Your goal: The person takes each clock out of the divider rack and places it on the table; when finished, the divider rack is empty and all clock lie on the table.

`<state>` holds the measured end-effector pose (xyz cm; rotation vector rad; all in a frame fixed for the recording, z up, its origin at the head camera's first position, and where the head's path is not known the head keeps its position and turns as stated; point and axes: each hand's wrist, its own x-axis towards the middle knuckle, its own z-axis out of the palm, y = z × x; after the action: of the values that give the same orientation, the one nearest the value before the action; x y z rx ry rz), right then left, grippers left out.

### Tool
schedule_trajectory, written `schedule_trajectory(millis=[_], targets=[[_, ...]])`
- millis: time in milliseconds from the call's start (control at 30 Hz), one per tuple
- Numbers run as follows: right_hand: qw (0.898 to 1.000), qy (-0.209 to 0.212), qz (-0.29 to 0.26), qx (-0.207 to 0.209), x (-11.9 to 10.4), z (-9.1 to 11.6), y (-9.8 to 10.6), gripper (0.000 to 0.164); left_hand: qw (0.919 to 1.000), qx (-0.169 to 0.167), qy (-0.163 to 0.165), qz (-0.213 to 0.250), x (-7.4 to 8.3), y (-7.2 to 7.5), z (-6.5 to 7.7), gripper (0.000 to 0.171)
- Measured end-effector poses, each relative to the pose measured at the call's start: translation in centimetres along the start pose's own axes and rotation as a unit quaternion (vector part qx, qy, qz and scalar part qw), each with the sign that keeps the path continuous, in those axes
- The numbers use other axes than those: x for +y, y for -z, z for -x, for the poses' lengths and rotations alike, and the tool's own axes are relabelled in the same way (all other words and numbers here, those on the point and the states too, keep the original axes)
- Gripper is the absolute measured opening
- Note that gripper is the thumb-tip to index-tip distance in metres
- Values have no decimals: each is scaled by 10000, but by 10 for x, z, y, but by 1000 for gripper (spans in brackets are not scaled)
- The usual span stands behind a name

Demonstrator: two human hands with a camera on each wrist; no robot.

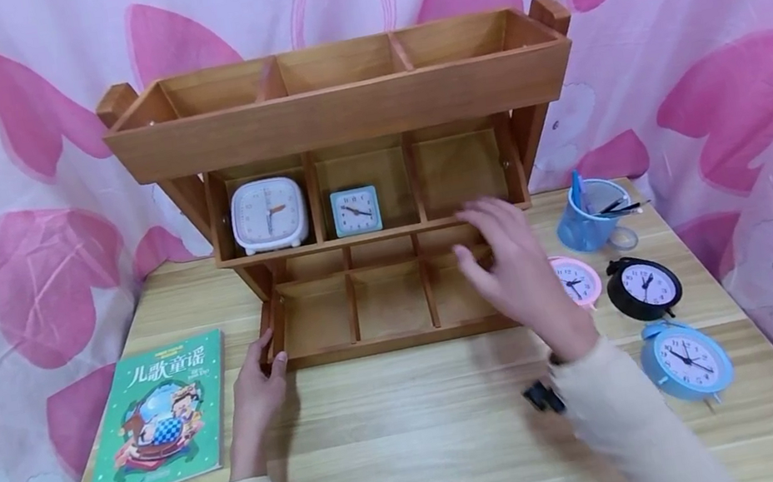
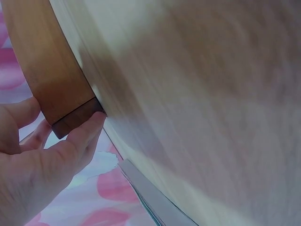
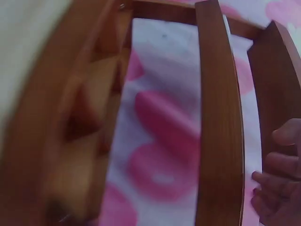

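Observation:
A three-tier wooden shelf [image 1: 337,118] stands on the table. My left hand [image 1: 260,386] grips its lower left corner, and the left wrist view shows the fingers and thumb about the wooden end [image 2: 77,117]. My right hand [image 1: 512,267] is raised in front of the right side, its fingers extended near the middle tier's front edge and nothing in them. In the middle tier, a white clock [image 1: 269,214] sits in the left compartment and a small square teal clock [image 1: 356,211] in the centre one.
Right of the shelf stand a pink clock [image 1: 578,280], partly behind my right hand, a black alarm clock [image 1: 644,287], a blue alarm clock [image 1: 688,360] and a blue mesh pen cup [image 1: 590,219]. A green book [image 1: 160,416] lies on the left. Pink-patterned cloth [image 1: 750,91] hangs behind.

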<state>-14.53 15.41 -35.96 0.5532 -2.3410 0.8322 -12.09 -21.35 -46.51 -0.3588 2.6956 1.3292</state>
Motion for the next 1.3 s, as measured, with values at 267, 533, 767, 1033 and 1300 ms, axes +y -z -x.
schedule_trajectory(millis=[267,533,767,1033,1300], targets=[[9889,679,543,-1205,-18,-92,-46,39,10000,45,-64,16,-1,0,0,54],[9729,67,1212,-1969,-20,-103,-63,47,9999,43,-68,79,0,-3,-1,54],[9822,-201,241,-1852,-21,-99,-61,37,10000,16,62,35,0,-2,-1,54],[9865,-497,-1312,-844,-21,-91,-50,27,9999,21,80,77,0,-3,-3,54],[9600,-1186,-2530,201,-1,-15,3,32,10000,48,19,26,-1,-2,-2,54]])
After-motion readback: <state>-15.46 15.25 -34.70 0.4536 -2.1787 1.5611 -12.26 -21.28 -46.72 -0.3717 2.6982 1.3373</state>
